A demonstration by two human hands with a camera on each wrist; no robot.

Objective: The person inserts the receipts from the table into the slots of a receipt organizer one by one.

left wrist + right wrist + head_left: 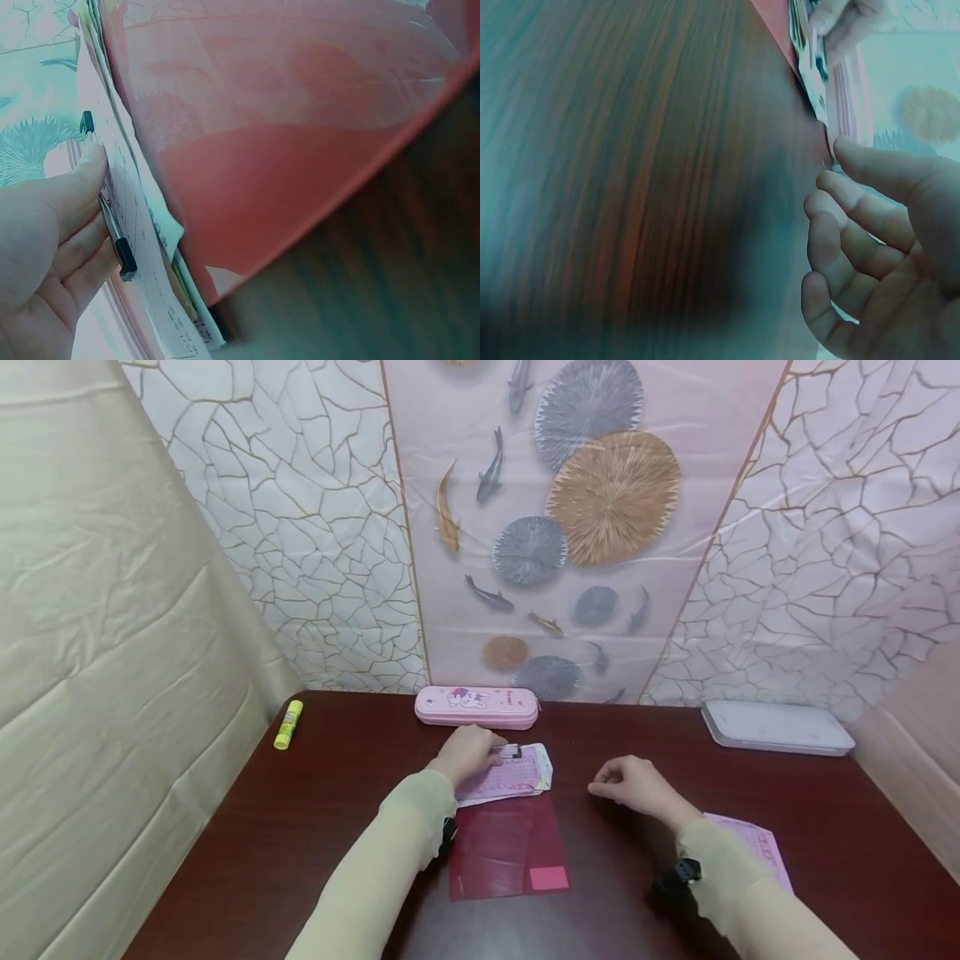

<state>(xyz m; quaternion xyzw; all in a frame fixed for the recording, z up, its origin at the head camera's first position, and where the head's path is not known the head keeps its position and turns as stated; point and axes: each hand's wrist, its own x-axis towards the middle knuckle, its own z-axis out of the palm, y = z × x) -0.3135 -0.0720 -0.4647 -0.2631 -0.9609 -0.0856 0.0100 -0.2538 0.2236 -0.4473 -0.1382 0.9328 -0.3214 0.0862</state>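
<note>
A see-through red clipboard (pixel 498 852) lies on the dark table, with a stack of pink and white papers (pixel 517 777) across its far end. My left hand (pixel 467 753) is at the top of that stack. In the left wrist view, its thumb and fingers pinch the metal clip (pixel 126 259), which has black ends and sits over the papers. To the right of the clipboard, my right hand (pixel 633 787) hovers above the table. Its fingers (pixel 825 240) are loosely curled and hold nothing.
Behind the papers stands a pink pencil case (pixel 476 708). A yellow glue stick (pixel 288 725) lies at the far left, and a grey-white flat case (pixel 777 728) at the far right. A printed pink sheet (pixel 753 843) lies partly under the right forearm.
</note>
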